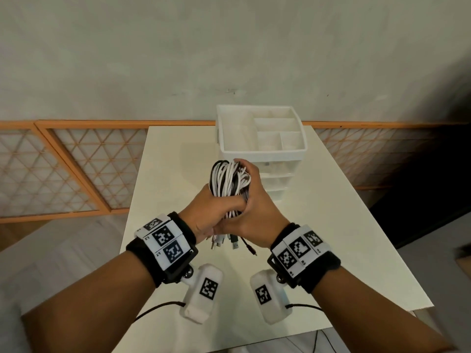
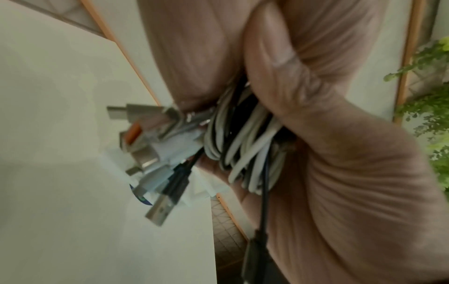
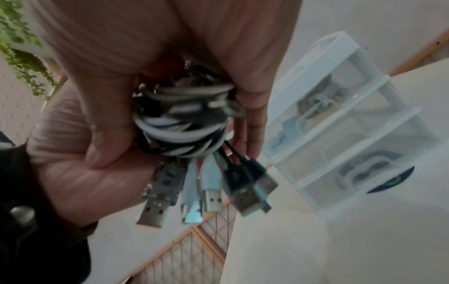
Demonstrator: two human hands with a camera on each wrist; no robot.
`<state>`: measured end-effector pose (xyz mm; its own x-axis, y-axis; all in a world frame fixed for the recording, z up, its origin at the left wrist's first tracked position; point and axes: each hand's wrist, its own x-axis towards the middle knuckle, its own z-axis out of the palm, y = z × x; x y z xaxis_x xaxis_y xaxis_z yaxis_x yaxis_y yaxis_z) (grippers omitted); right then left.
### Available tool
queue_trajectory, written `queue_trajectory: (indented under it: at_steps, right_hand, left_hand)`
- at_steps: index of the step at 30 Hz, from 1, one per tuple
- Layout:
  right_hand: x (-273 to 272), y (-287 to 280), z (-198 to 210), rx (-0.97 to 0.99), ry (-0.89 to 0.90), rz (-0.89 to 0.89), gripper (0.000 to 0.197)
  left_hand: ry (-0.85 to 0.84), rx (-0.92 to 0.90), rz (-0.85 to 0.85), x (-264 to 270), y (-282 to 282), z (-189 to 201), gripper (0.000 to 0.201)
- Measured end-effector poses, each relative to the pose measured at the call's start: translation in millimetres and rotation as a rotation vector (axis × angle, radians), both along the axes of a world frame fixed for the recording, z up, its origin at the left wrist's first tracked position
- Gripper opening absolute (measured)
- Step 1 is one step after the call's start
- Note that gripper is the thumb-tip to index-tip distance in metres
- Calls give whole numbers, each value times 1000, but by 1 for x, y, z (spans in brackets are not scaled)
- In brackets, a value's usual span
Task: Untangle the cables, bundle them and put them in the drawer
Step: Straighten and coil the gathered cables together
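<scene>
A bundle of white and black cables (image 1: 229,182) is gripped by both hands above the table, just in front of the white drawer unit (image 1: 280,179). My left hand (image 1: 204,217) wraps its lower part from the left. My right hand (image 1: 257,210) curls round it from the right, fingers reaching over the looped top. Several USB plugs (image 1: 224,242) hang out below the hands. The left wrist view shows the cable strands (image 2: 243,144) and plugs (image 2: 155,153) up close. In the right wrist view cable turns (image 3: 182,119) run crosswise round the bundle above the plugs (image 3: 206,192).
The drawer unit (image 3: 340,124) has stacked translucent drawers, all closed, with coiled cables inside. Its top is an open divided tray (image 1: 262,149). The white table (image 1: 173,161) ends close on both sides. An orange-framed lattice panel (image 1: 76,169) runs behind.
</scene>
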<state>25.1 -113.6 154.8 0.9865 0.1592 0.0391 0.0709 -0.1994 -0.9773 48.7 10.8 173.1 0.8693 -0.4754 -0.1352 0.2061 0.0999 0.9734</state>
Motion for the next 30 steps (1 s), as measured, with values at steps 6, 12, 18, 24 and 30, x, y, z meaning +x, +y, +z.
queue_trajectory:
  at_steps: [6, 12, 18, 24, 30]
  right_hand:
    - [0, 4, -16, 36, -73, -245, 98]
    - [11, -15, -16, -91, -20, -267, 91]
    - [30, -54, -21, 19, 45, -228, 105]
    - [46, -98, -39, 15, 61, -246, 90]
    - [48, -142, -63, -216, 158, -181, 85]
  left_hand:
    - [80, 32, -19, 3, -4, -10, 20]
    - [121, 63, 192, 10, -20, -19, 24]
    - [187, 59, 174, 27, -56, -19, 20]
    - [292, 72, 169, 37, -102, -32, 25]
    - [354, 354, 58, 37, -121, -55, 36]
